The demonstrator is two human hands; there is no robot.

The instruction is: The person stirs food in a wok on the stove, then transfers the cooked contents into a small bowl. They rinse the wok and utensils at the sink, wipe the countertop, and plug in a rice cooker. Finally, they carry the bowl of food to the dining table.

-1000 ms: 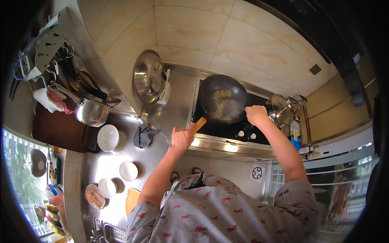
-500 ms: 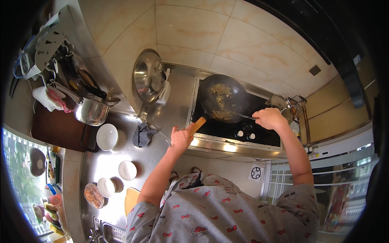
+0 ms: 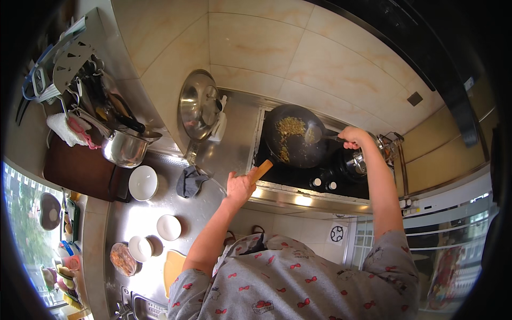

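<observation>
A dark wok [image 3: 304, 153] sits on the black gas stove, with small yellow-brown bits of chopped food [image 3: 290, 127] spread over its inside, mostly on the left. My left hand [image 3: 241, 186] is closed round the wok's wooden handle [image 3: 262, 169], which points toward me and to the left. From the right, my right hand [image 3: 354, 137] grips the handle of a spatula [image 3: 313, 134]. Its blade is down in the wok, right of the main heap of food; some bits seem to lie on or beside it.
A steel lid [image 3: 198, 104] leans on the wall left of the stove [image 3: 277, 175]. On the left counter are white bowls [image 3: 143, 183], a grey cloth [image 3: 190, 181] and a cutting board [image 3: 173, 269]. A steel saucepan [image 3: 124, 149] hangs by the utensils. A metal pot [image 3: 354, 161] stands right of the wok.
My right hand has moved farther from me, bringing the spatula from the wok's near side to its right side. The food has shifted into a heap at the upper left. My left hand keeps its grip.
</observation>
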